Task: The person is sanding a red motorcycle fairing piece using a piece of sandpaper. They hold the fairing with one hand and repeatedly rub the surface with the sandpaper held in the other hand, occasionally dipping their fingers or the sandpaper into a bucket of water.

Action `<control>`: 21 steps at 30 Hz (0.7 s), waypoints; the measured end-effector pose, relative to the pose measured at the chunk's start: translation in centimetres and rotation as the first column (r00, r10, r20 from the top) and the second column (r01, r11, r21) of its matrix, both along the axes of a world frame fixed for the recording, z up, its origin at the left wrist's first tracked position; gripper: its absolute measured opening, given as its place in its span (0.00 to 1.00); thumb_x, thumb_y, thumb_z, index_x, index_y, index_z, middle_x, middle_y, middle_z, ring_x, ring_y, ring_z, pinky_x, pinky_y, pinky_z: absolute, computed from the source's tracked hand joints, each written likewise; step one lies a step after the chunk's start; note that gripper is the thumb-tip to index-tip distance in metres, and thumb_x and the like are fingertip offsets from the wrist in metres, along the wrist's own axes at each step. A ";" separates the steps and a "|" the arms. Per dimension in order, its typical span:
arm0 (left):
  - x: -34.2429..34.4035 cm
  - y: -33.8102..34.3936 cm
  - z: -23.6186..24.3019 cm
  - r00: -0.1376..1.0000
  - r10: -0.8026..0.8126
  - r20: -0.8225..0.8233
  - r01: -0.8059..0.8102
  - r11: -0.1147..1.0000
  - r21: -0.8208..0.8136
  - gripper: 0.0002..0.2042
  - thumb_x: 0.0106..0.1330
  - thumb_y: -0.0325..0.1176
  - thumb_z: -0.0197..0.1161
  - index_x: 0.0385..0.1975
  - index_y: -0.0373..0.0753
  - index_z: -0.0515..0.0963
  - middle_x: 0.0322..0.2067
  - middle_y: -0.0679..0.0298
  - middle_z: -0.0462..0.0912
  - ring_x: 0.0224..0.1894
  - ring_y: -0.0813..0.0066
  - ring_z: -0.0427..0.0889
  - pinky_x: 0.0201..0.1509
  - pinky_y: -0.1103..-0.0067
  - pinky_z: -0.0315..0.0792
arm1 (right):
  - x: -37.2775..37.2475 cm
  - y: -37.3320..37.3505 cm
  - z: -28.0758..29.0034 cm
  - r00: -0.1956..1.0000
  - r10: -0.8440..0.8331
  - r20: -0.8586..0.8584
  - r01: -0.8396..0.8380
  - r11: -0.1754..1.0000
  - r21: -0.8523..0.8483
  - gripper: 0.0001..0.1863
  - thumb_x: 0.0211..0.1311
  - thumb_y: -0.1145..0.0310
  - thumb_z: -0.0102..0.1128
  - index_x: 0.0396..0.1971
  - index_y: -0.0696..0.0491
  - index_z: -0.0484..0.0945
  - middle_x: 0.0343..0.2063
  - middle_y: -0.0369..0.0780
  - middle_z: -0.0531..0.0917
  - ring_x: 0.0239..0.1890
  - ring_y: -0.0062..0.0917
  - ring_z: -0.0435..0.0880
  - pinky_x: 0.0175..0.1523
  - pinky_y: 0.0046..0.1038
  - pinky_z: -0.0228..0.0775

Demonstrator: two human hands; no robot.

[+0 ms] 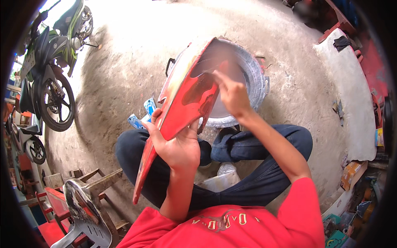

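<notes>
A long red panel (pixel 173 118) with a pale, worn strip and cutouts lies tilted across my lap and over a wide silvery basin (pixel 256 80). My left hand (pixel 171 146) grips its lower part, thumb and fingers on its edges. My right hand (pixel 233 95) is at the panel’s upper right edge, index finger reaching onto it and the other fingers curled; anything inside them is hidden. That upper area is blurred. Two blue-and-white pieces (pixel 147 107) lie left of the basin, and a pale plastic bag (pixel 225 175) sits between my crossed legs.
Motorbikes (pixel 56 97) stand along the left, with a worn plastic chair (pixel 99 223) and red wooden pieces at lower left. A pale slab (pixel 347 111) runs along the right beside red objects, a cardboard box (pixel 351 173) and assorted clutter on the concrete floor (pixel 289 78).
</notes>
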State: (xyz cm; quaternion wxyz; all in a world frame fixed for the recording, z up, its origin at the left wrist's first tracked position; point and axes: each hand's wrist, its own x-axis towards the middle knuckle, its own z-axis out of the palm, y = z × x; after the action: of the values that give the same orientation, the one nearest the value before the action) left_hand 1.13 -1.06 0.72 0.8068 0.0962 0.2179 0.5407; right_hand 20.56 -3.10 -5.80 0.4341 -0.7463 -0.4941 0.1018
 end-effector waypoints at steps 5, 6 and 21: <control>-0.8 0.3 -0.3 0.999 0.016 -0.035 -0.014 0.998 0.057 0.23 0.81 0.57 0.45 0.56 0.43 0.70 0.63 0.53 0.74 0.69 0.47 0.71 0.70 0.41 0.67 | -6.0 -1.8 3.2 0.873 0.333 0.357 -0.445 0.842 0.303 0.19 0.63 0.78 0.57 0.54 0.55 0.83 0.52 0.46 0.87 0.59 0.38 0.86 0.61 0.38 0.81; -0.5 0.1 -0.4 0.999 0.003 -0.033 -0.001 0.999 0.040 0.23 0.81 0.57 0.45 0.56 0.43 0.70 0.63 0.53 0.74 0.69 0.47 0.71 0.70 0.41 0.67 | -3.9 -1.1 1.7 0.902 0.272 0.335 -0.377 0.874 0.307 0.18 0.63 0.78 0.57 0.53 0.55 0.83 0.51 0.47 0.87 0.57 0.39 0.86 0.60 0.38 0.81; -0.8 0.2 -0.9 0.999 0.012 -0.033 -0.011 0.999 0.038 0.23 0.81 0.59 0.44 0.58 0.45 0.68 0.63 0.54 0.75 0.66 0.52 0.76 0.64 0.48 0.76 | -7.5 -1.3 4.9 0.849 0.389 0.357 -0.488 0.835 0.252 0.21 0.62 0.76 0.62 0.56 0.52 0.83 0.56 0.45 0.85 0.57 0.38 0.87 0.62 0.38 0.80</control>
State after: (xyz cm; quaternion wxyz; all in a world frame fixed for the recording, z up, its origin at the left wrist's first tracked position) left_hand 0.37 -0.89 -0.16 0.7980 0.1191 0.2216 0.5477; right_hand 13.09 -4.41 -0.90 0.4408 -0.5336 -0.7218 0.0036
